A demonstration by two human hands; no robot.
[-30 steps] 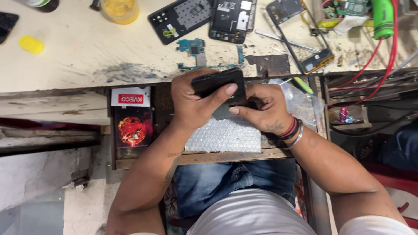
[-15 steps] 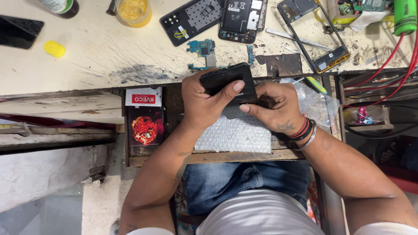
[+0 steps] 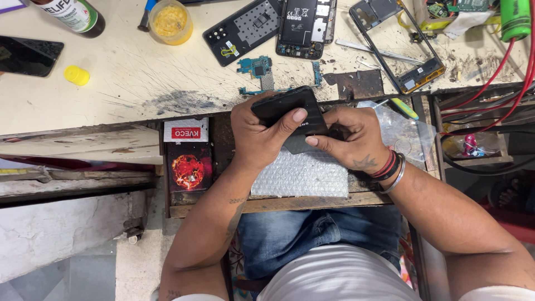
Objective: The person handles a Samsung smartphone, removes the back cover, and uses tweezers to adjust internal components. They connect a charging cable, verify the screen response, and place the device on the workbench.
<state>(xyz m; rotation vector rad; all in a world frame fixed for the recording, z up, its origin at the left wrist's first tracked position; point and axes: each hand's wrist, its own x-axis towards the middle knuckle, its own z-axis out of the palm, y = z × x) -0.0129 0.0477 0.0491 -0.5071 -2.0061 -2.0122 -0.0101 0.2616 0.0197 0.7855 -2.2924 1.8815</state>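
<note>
Fingers of my left hand (image 3: 262, 134) wrap over a black phone (image 3: 290, 111), thumb pressed on its top face. My right hand (image 3: 348, 136) pinches its lower right edge, fingertips against the dark sheet beneath. Phone sits between both hands, above a bubble-wrap pad (image 3: 301, 175) in the open drawer. Beyond, on the scratched bench (image 3: 139, 72): a blue circuit board (image 3: 257, 68), a bare phone frame (image 3: 397, 44).

A phone repair workshop: opened phones (image 3: 305, 25), circuit board (image 3: 256, 68), scarred workbench (image 3: 139, 83).
</note>
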